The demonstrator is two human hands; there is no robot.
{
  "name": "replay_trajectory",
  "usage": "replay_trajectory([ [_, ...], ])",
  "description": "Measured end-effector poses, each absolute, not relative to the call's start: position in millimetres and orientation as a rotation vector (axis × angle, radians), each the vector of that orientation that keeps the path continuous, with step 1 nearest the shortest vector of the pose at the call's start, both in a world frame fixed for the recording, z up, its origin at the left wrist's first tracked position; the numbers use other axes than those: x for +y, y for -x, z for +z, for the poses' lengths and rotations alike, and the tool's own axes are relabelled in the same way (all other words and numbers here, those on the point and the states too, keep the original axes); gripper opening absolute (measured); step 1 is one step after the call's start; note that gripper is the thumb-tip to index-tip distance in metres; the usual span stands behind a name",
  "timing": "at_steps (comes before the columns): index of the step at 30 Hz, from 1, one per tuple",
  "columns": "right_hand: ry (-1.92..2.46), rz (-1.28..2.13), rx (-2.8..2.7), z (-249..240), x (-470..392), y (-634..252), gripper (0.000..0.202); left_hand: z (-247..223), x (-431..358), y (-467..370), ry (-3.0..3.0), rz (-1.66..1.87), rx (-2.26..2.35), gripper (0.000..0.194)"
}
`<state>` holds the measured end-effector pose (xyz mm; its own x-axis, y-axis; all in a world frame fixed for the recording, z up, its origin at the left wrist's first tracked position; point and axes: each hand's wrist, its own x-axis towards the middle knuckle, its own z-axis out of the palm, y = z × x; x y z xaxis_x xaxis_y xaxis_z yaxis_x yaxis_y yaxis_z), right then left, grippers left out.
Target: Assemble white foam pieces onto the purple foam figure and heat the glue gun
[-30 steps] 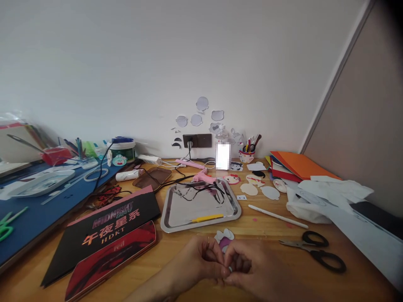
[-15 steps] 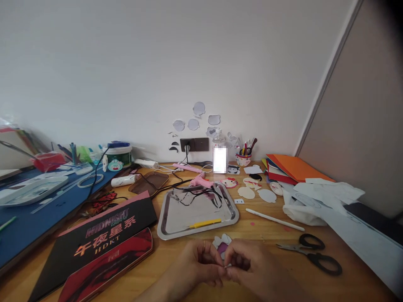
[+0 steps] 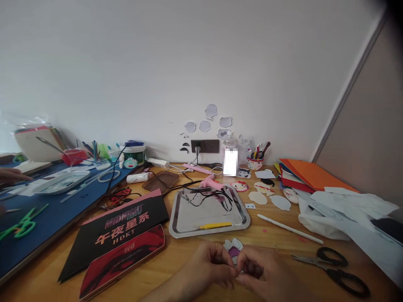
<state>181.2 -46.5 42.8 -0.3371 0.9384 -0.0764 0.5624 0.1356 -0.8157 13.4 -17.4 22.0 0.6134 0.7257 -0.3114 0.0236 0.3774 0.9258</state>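
Observation:
Close together at the front edge of the table, my left hand (image 3: 214,265) and my right hand (image 3: 262,266) meet at the fingertips. Both are closed in a pinch around something tiny and pale, too small to name. Just beyond the fingers lies a grey and purple cutout (image 3: 233,250), partly covered by them. To the right of my right hand rest black-handled scissors (image 3: 333,266). A metal tray (image 3: 209,232) sits past the hands, with a yellow craft knife (image 3: 215,225) and black cords on it.
Several paper cutouts (image 3: 280,202) and a white pen (image 3: 289,228) lie to the right, near orange card (image 3: 315,174). A pink glue gun (image 3: 211,181) rests behind the tray. Left are a black box (image 3: 126,226), green scissors (image 3: 23,224) and another person's hand (image 3: 14,174).
My view has turned left, so things sit farther right in the picture. Green scissors and another person's hand have come into view. My hands keep pinching together.

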Motion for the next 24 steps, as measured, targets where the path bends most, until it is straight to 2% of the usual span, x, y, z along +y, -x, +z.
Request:
replay_trajectory([
  [8, 1.543, 1.086, -2.066, 49.6, -43.5, -182.3, 0.001, 24.2, -17.7, -15.1, -1.057, 0.56, 0.776, 0.037],
  [17, 1.509, 1.248, -1.976, 49.3, -40.8, -183.5, 0.002, 20.5, -21.2, -18.8, -1.137, 0.627, 0.818, 0.021],
  [24, 1.423, 1.35, -1.839, 45.9, -42.2, -184.0, 0.006, 23.2, -19.7, -19.0, -1.094, 0.638, 0.783, 0.022],
])
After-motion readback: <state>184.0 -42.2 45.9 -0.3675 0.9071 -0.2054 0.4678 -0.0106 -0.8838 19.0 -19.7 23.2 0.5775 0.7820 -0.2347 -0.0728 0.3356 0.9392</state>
